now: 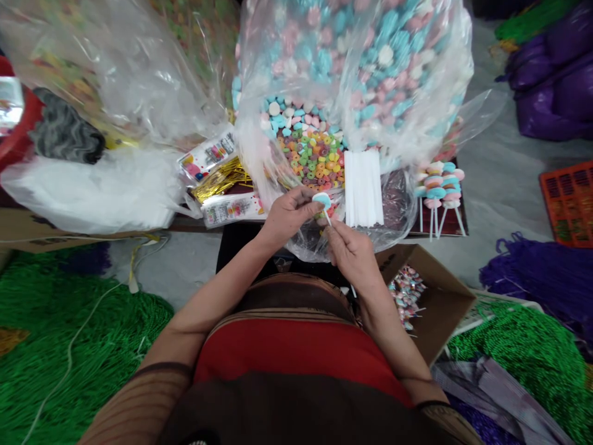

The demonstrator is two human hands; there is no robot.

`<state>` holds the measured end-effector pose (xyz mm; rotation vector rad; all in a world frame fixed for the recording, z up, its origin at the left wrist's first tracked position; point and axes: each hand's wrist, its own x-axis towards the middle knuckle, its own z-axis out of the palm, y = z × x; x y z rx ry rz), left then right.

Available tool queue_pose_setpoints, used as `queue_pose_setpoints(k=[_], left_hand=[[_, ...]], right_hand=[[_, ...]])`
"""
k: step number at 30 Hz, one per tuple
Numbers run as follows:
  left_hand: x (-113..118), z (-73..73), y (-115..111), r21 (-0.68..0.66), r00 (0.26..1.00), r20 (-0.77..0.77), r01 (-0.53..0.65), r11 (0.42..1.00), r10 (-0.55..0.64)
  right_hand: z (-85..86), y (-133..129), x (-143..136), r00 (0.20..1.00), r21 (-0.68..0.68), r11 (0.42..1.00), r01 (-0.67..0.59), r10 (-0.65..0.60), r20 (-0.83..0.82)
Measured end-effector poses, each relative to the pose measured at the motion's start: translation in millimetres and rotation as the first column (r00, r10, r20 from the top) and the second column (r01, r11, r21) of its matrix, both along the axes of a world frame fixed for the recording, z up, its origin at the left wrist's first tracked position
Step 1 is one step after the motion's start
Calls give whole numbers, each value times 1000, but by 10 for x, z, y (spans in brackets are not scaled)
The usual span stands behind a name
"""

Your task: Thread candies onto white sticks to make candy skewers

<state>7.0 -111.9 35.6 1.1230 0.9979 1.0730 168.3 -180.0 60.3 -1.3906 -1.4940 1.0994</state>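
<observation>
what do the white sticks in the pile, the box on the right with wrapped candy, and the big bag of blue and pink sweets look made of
White sticks: probably plastic or rolled paper; smooth, uniformly white, finish unclear.
Box: cardboard, matte brown with stiff flat panels.
Big bag: thin clear plastic, glossy; it wrinkles, catches highlights and shows the sweets through it.

Dim, diffuse light | glare on clear plastic bag (419,105) | edges stretched, soft
</observation>
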Motion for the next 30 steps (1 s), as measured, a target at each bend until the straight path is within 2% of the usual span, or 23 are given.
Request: queue_pose_setpoints(k=[3,5,8,13,17,21,23,27,30], left_hand=[[-23,27,-41,184,972,-231,16,983,28],[-29,19,-58,261,942,-333,43,964,48],[-38,-28,-49,315,921,-379,37,948,90],[-106,-68,18,398,858,-446,-65,915,255],[-125,-56,13,484,768,-575,39,874,284],[-70,-81,-39,573,736,-600,121,810,314],[-26,-101,-78,577,740,-612,176,797,280],[42,-120,-150,517,792,-606,313,797,82],[6,-103,-119,498,842,-540,313,809,7]], right_hand=[[0,-4,-12,1000,-71,997,7,-8,-8],[-5,2,-26,999,-136,991,4,-9,-33],[-3,2,-16,998,-174,985,-5,-7,-68],[25,-86,84,995,-179,979,-99,94,-37],[-3,-179,44,993,-226,973,-39,13,-114],[-58,-192,-74,976,-266,964,1,-58,-208],[-93,-165,-110,959,-272,962,29,-103,-263],[-160,-88,-112,922,-272,959,80,-175,-345],[-145,-42,-19,899,-259,959,117,-212,-382]])
